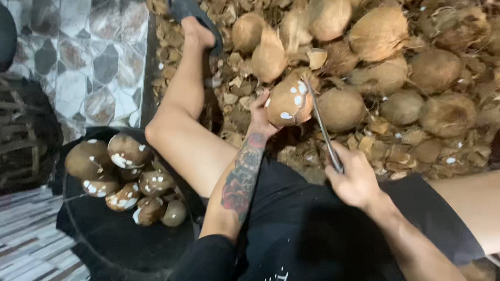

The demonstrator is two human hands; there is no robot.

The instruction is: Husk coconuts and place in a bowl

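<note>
Head view: the person is sitting low, legs spread, looking down at the work. The left hand is cupping a coconut from below and from the side, fingers wrapped round it, holding it up just in front of the knees. The shell is showing white nicks where the brown skin is chipped off, so it is partly pared, with most of the brown skin left. The right hand is closing fully round the handle of a long knife, and the blade tip is touching the top of the held coconut.

Progress, judging by how things lie: a black tub at the left is holding a small heap of pared coconuts, also spotted white, seemingly the done ones. A much bigger pile of rough coconuts is lying ahead, so most of the work looks left.

Surface and room: the ground in front is covered in brown shell chips. A patterned tile wall is standing at the left, a dark woven basket beside it, and striped flooring is running below. The left foot is wearing a dark sandal.
</note>
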